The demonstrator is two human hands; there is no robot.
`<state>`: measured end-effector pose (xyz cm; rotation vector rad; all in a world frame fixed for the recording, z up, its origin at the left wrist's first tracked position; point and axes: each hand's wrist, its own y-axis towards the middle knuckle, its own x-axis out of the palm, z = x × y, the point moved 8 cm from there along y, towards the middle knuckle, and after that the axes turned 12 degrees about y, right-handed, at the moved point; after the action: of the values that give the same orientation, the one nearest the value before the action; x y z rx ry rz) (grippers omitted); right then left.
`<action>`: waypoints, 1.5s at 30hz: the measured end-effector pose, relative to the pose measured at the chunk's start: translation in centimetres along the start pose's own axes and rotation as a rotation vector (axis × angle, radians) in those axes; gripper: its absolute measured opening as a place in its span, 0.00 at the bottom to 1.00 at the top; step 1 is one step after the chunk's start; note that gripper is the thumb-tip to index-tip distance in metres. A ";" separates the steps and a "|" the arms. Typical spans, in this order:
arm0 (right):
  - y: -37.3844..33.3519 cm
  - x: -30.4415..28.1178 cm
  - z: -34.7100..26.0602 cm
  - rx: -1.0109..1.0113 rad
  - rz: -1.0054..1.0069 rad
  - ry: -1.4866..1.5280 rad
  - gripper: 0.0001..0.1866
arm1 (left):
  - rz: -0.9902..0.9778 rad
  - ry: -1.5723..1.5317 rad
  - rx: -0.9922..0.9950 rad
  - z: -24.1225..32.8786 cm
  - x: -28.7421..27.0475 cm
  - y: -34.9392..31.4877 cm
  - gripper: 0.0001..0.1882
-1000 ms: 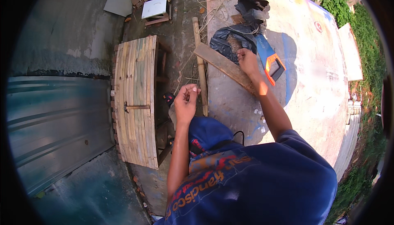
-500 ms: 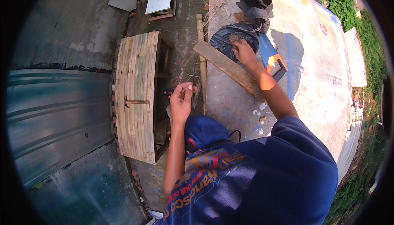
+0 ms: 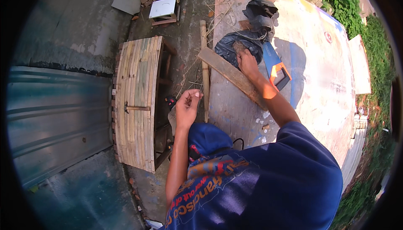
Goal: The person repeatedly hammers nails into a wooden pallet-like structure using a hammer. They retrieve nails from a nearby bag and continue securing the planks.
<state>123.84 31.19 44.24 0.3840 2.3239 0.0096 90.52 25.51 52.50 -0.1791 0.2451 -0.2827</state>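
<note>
Your right hand (image 3: 247, 63) is down at the mouth of the black plastic bag (image 3: 226, 46), its fingers bunched together on the brown heap (image 3: 239, 46) inside; whether they have hold of a piece, I cannot tell. Your left hand (image 3: 187, 108) is raised well apart from the bag, fingers curled with the thumb close to the index finger; I cannot tell if anything thin sits between them.

The bag lies on the pale painted slab (image 3: 323, 77), with a weathered plank (image 3: 228, 75) just in front of it and an orange-handled handsaw (image 3: 272, 58) at its right. To your left, the slatted bamboo counter (image 3: 138, 70) has strips laid side by side across its top, and a hammer (image 3: 138, 108) lies there, not in use. The strips look largely in place; their fixing is too small to judge. Some of the heap remains in the bag.

Your blue shirt (image 3: 273, 175) carries lettering in orange and red. Faint marking shows on the saw's blue blade, too small to read.
</note>
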 end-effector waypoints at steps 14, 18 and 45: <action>0.6 -3.4 -3.1 0.132 0.249 0.554 0.10 | 0.065 -0.060 -0.009 -1.0 -1.6 -0.4 0.10; -1.2 -0.6 -13.9 0.057 0.083 0.840 0.09 | 0.203 -0.148 -0.013 -0.9 -4.4 -1.1 0.11; -20.0 49.9 -35.9 0.541 -0.829 0.849 0.16 | 1.159 -1.209 -0.379 -32.9 -29.6 -11.9 0.10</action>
<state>60.31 29.85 32.35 -0.4569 3.1220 -1.0514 51.33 18.45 29.90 -0.5097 -0.8122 1.0356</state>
